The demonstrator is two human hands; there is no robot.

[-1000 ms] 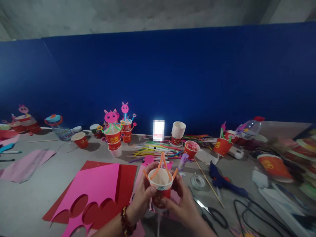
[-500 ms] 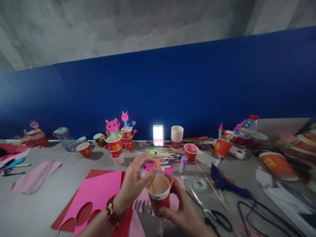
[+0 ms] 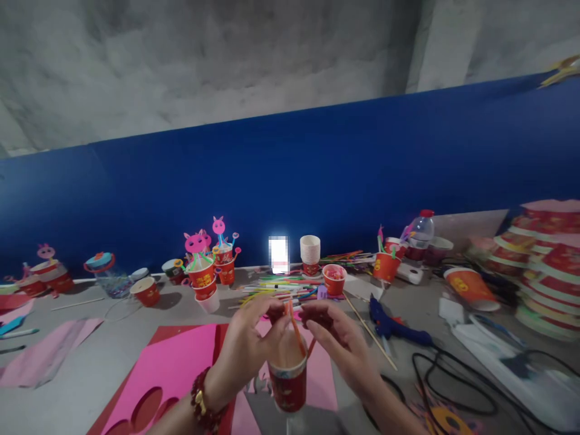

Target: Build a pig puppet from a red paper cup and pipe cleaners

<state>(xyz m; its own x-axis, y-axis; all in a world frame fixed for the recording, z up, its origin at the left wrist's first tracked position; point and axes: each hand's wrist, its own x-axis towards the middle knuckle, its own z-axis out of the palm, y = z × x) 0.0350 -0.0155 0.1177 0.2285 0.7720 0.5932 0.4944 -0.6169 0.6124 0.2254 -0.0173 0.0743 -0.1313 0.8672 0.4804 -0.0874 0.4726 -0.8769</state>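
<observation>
A red paper cup (image 3: 289, 388) with a white rim stands in front of me, and orange pipe cleaners (image 3: 296, 331) rise out of it to a joined top. My left hand (image 3: 257, 329) pinches the pipe cleaners near that top, thumb and forefinger closed. Just right of them, above the cup, my right hand (image 3: 338, 341) is raised with its fingers bent and thumb apart, holding nothing that I can see. Pink paper (image 3: 319, 377) lies behind and beside the cup. Bright pink sheets with round cut-outs (image 3: 181, 362) lie left of my left wrist.
A blue glue gun (image 3: 399, 326) and its black cord lie to the right, near a wooden stick (image 3: 371, 332). Behind are loose pipe cleaners and pens (image 3: 281, 287), a stack of white cups (image 3: 310, 249) and cup figures with pink heads (image 3: 202, 272). A blue partition (image 3: 290, 175) closes the back.
My right hand has let go of the cup and moved up beside the pipe cleaners. My left hand still pinches their top. The view has shifted slightly right.
</observation>
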